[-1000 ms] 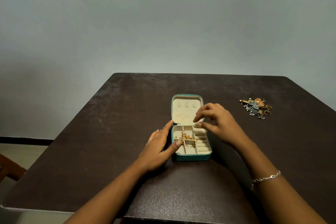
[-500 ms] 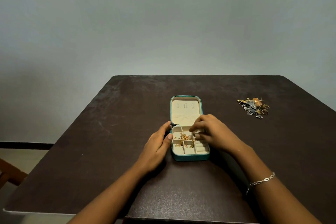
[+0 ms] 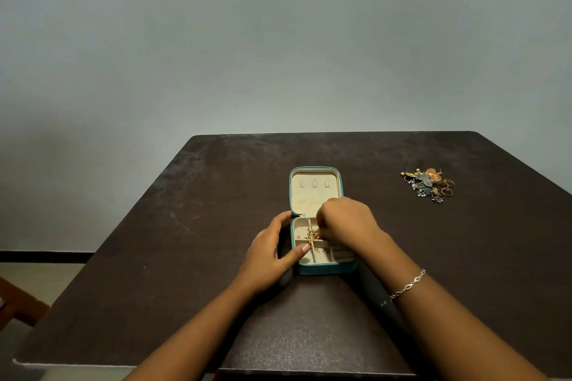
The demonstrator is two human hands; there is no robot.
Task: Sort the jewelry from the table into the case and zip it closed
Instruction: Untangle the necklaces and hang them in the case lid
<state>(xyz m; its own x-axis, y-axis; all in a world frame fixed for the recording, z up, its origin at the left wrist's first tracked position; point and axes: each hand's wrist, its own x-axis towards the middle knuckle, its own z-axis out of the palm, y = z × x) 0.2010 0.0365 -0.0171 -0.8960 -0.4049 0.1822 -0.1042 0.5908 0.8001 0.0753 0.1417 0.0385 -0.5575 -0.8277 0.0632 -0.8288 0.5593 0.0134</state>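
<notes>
Dark table (image 3: 185, 257) bears the open case (image 3: 312, 195), left grip (image 3: 269, 257) clasping its side, right grip (image 3: 346, 223) pinching gold chain (image 3: 310, 237) inside.

Left hand (image 3: 269, 254) grips open case (image 3: 325, 270) on desk (image 3: 185, 226); right hand (image 3: 346, 221) curled onto gold chain (image 3: 311, 237) inside; jewelry pile (image 3: 428, 184) well right.

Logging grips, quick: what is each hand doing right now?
Left hand: holds the jewelry case by its left side.
Right hand: curled over the gold chain in the tray; whether it pinches cannot be told.
</notes>
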